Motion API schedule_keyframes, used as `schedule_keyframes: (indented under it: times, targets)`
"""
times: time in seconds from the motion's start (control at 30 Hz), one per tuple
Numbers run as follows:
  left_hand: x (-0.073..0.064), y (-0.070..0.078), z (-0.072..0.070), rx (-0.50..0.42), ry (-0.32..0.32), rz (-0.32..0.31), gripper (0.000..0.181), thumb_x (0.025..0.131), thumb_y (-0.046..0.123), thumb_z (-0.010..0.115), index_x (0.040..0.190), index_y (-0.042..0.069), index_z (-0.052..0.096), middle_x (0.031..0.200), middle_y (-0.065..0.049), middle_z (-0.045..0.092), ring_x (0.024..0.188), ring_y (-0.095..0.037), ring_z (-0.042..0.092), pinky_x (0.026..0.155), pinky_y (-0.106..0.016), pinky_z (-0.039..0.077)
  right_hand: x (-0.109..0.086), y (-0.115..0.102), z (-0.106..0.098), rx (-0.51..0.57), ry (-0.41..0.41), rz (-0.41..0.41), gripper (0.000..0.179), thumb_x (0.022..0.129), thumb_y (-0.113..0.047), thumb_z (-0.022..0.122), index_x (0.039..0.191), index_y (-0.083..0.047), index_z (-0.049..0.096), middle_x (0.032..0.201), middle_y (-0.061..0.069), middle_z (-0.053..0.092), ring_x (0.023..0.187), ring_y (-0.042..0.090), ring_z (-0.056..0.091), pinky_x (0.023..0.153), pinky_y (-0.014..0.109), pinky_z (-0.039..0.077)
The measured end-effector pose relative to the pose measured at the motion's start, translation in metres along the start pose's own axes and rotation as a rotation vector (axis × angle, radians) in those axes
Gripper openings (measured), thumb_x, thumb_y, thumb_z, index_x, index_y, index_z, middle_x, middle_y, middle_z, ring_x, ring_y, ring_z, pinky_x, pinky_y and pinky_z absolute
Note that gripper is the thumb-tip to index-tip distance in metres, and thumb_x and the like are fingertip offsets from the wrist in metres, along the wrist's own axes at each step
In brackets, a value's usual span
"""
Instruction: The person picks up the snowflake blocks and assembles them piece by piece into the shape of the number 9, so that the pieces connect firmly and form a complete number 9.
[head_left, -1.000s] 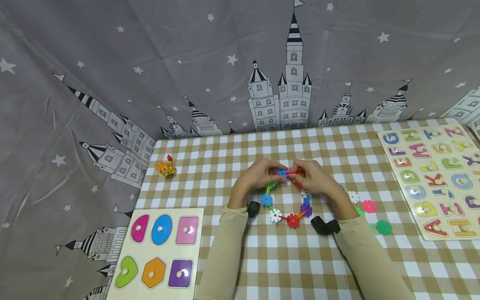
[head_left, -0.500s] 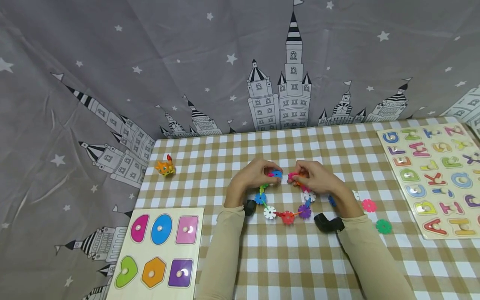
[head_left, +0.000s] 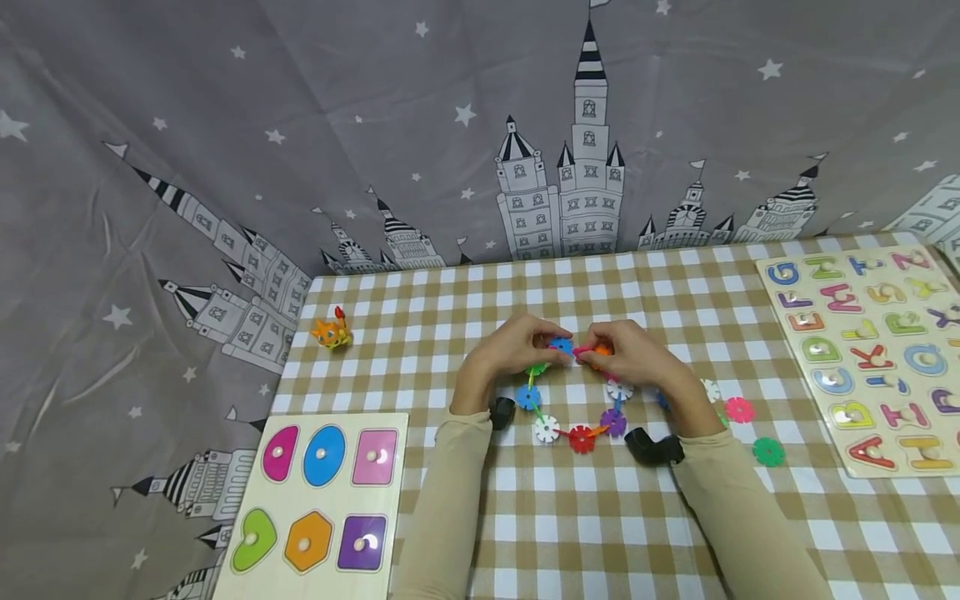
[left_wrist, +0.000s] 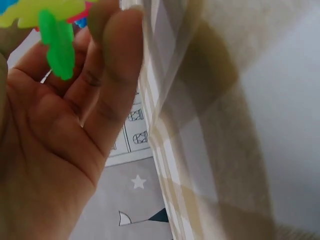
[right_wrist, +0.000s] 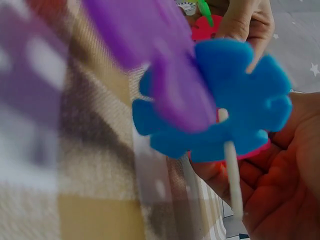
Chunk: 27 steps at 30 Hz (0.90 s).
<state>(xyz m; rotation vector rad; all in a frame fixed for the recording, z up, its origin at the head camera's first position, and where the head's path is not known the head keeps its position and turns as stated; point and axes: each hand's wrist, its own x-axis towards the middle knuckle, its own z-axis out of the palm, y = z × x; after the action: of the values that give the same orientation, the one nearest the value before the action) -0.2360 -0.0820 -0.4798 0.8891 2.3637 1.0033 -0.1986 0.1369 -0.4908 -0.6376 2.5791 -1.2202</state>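
Note:
A string of slotted, flower-shaped plastic discs curves in a near loop between my hands; its white disc (head_left: pixel 547 429), red disc (head_left: pixel 582 439) and purple disc (head_left: pixel 613 422) are at the near side. My left hand (head_left: pixel 510 346) pinches the blue disc (head_left: pixel 561 345) at one end. Facing it, my right hand (head_left: pixel 636 354) pinches the pink disc (head_left: pixel 582 352), beside an orange disc (head_left: pixel 602 357). Those two ends are very close; whether they touch I cannot tell. In the left wrist view a green disc (left_wrist: pixel 61 47) hangs by the palm. Another blue disc (right_wrist: pixel 245 90) partly covers the right hand in its wrist view.
Loose discs, including a pink disc (head_left: pixel 740 409) and a green disc (head_left: pixel 768 452), lie right of my right forearm. A shape puzzle board (head_left: pixel 322 497) is at front left, a letter puzzle board (head_left: pixel 847 417) at right. A small orange toy figure (head_left: pixel 332 332) stands at back left.
The blue and pink end discs were together a second ago, then apart half a second ago as my hands spread. Now both hands have brought them close again.

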Motion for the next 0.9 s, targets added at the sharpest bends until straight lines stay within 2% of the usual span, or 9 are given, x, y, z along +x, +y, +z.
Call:
schedule_keyframes:
  times: [0.07, 0.17, 0.3, 0.47, 0.63, 0.77, 0.9]
  targets:
    - [-0.0004, -0.0003, 0.0001, -0.012, 0.001, -0.001, 0.036, 0.086, 0.02, 0.076, 0.118, 0.005, 0.071, 0.08, -0.004, 0.07, 0.062, -0.005, 0.047, 0.062, -0.017, 0.041, 0.0001, -0.0002, 0.0004, 0.002, 0.001, -0.007, 0.014, 0.089, -0.013, 0.071, 0.079, -0.011, 0.063, 0.068, -0.003, 0.057, 0.065, 0.014, 0.048, 0.063, 0.029, 0.04]
    - [0.0003, 0.0003, 0.0015, -0.025, -0.015, -0.003, 0.038, 0.086, 0.021, 0.076, 0.12, 0.005, 0.07, 0.093, -0.005, 0.073, 0.066, -0.004, 0.049, 0.064, -0.016, 0.042, 0.0, 0.0, 0.0015, 0.014, 0.007, -0.026, 0.009, 0.089, -0.012, 0.071, 0.081, -0.01, 0.066, 0.074, -0.002, 0.063, 0.071, 0.013, 0.053, 0.068, 0.029, 0.044]
    - [0.0017, 0.002, 0.0035, 0.004, -0.042, -0.023, 0.041, 0.086, 0.021, 0.076, 0.124, 0.006, 0.068, 0.106, -0.007, 0.073, 0.069, -0.005, 0.05, 0.063, -0.016, 0.041, 0.0003, 0.0009, 0.0031, 0.027, 0.027, -0.051, 0.006, 0.087, -0.008, 0.072, 0.082, -0.008, 0.069, 0.081, -0.001, 0.068, 0.077, 0.013, 0.057, 0.074, 0.03, 0.047]
    - [0.0037, 0.0045, 0.0044, 0.073, -0.034, -0.018, 0.038, 0.087, 0.021, 0.075, 0.122, 0.007, 0.069, 0.111, -0.006, 0.073, 0.076, -0.006, 0.053, 0.068, -0.016, 0.044, 0.0015, 0.0017, 0.0055, -0.019, 0.079, -0.067, 0.013, 0.085, -0.009, 0.074, 0.076, -0.011, 0.066, 0.072, -0.002, 0.063, 0.065, 0.012, 0.051, 0.063, 0.027, 0.043]
    - [0.0073, 0.0074, 0.0063, 0.113, -0.011, -0.001, 0.038, 0.088, 0.022, 0.074, 0.123, 0.008, 0.069, 0.115, -0.005, 0.072, 0.081, -0.004, 0.056, 0.073, -0.016, 0.046, 0.0022, 0.002, 0.0063, -0.021, 0.123, -0.049, 0.015, 0.085, -0.009, 0.075, 0.074, -0.01, 0.065, 0.072, 0.0, 0.064, 0.065, 0.013, 0.051, 0.063, 0.028, 0.042]
    - [0.0075, 0.0077, 0.0067, 0.129, -0.032, -0.013, 0.049, 0.087, 0.024, 0.075, 0.132, 0.009, 0.062, 0.11, -0.009, 0.072, 0.078, -0.006, 0.053, 0.071, -0.017, 0.043, 0.0027, 0.0025, 0.0059, -0.007, 0.114, -0.013, 0.012, 0.086, -0.011, 0.074, 0.079, -0.01, 0.065, 0.08, 0.003, 0.067, 0.072, 0.016, 0.054, 0.069, 0.031, 0.044]
    - [0.0013, 0.0039, 0.0022, 0.092, -0.05, -0.036, 0.066, 0.085, 0.022, 0.077, 0.143, 0.009, 0.05, 0.111, -0.012, 0.066, 0.085, -0.015, 0.054, 0.078, -0.024, 0.045, 0.0024, 0.0053, 0.0043, 0.004, 0.077, -0.009, 0.008, 0.088, -0.013, 0.073, 0.09, -0.008, 0.067, 0.09, 0.006, 0.069, 0.083, 0.019, 0.059, 0.079, 0.038, 0.048]
